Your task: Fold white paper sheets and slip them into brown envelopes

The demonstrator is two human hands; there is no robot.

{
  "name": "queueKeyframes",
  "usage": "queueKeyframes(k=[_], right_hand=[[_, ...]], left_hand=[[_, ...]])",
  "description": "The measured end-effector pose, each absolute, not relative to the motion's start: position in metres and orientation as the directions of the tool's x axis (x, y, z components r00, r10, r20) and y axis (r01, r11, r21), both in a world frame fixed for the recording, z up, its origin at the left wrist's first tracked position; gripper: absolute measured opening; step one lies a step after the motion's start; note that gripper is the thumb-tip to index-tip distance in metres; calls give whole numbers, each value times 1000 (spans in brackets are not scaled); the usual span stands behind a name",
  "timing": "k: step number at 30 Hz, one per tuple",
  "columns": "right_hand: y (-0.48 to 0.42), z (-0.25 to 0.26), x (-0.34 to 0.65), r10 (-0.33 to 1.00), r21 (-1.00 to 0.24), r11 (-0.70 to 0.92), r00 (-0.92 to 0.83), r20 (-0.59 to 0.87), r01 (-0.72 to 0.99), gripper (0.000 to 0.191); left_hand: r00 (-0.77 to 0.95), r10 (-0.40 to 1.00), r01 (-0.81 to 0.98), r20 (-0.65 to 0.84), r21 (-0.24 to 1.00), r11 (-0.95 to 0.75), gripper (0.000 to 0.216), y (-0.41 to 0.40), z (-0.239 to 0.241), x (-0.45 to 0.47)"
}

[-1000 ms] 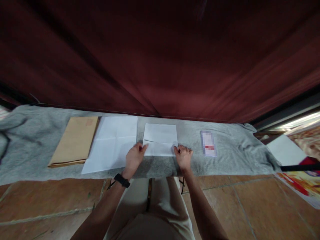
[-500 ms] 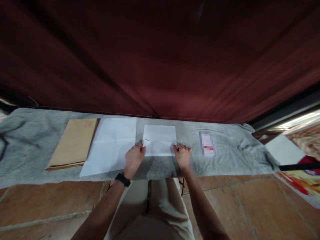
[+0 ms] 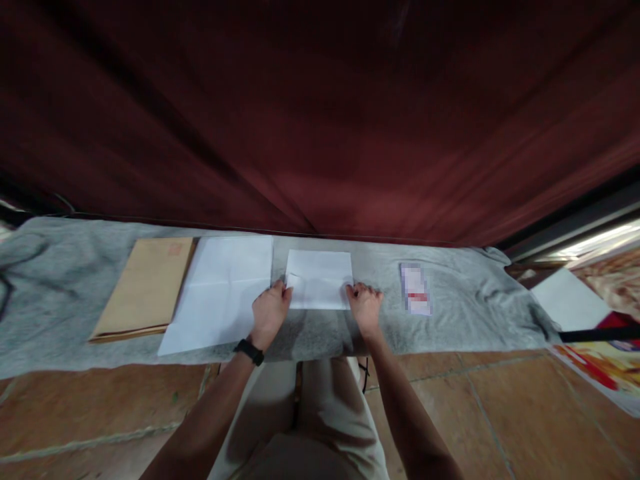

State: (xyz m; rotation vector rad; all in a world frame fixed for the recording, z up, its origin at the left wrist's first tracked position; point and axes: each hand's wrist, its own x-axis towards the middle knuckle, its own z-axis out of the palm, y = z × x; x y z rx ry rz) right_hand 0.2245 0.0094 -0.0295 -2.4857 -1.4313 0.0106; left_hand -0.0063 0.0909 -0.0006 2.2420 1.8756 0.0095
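- So the surface (image 3: 380, 260) is a long narrow strip draped in wrinkled grey cloth (image 3: 470, 307), crumpled most toward the ends.
- Using the white paper (image 3: 320, 273) as the clock's centre: it's lying on the cloth right in front of the person, looks folded, with a flap edge showing around 10.
- Left hand (image 3: 271, 311) at 8, fingers pinching that side edge; black wristband (image 3: 249, 351) on the wrist.
- Right hand (image 3: 365, 309) at 4, fingers pinching the opposite edge.
- Bigger white sheets (image 3: 225, 287) at 9, creased across the middle; brown envelopes (image 3: 145, 287) farther out, butted up against them.
- Small bundle (image 3: 416, 288) with a red stripe at 3, too pixelated to read.
- Room-wise: huge dark red curtain (image 3: 320, 133) fills 12, brown tiled floor (image 3: 440, 407) at 5, colourful printed sheet (image 3: 603, 373) way out at 4.
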Motion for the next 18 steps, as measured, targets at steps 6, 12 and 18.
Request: queueKeyframes(k=[6,12,18], right_hand=[[22,-30,227,838,-212,-497,529,134,841,30],[31,-30,230,840,-200,-489,520,152,849,33],[40,-27,232,844,-181,-486,513,159,855,33]], left_hand=[[173,979,974,-109,169,-153,36,96,2,-1],[168,979,974,-116,172,-146,39,103,4,2],[161,982,978,-97,151,-145,43,115,3,6]])
